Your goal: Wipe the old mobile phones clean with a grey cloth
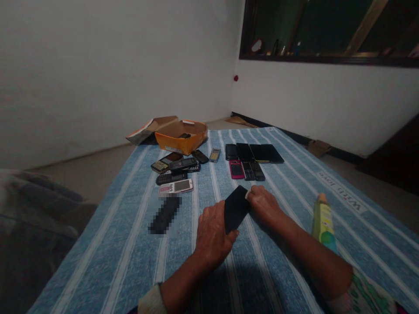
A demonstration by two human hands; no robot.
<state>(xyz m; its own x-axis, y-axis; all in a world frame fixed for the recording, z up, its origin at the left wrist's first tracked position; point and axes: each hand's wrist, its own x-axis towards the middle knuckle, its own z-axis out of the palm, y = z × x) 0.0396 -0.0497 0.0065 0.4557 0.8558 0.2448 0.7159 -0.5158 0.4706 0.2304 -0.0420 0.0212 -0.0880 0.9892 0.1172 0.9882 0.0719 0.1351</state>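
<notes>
A black smartphone (236,210) is tilted above the striped cloth, gripped along its left edge by my left hand (213,233). My right hand (264,204) is closed at the phone's upper right edge, pinching a small white piece (247,194) that looks like tissue or cloth against it. Left of my hands lies a dark pixelated object (165,214). Beyond it rest a pink-and-white keypad phone (176,186) and several dark phones (183,164), some overlapping. Farther right, black phones (244,152) line up in a row, with a pink-framed phone (236,169) in front.
An open orange cardboard box (183,143) stands at the far left of the blue striped tablecloth (131,231). A bottle with a yellow-green label (324,224) lies near my right forearm. A grey draped shape (29,235) is at left; a window (327,30) is at upper right.
</notes>
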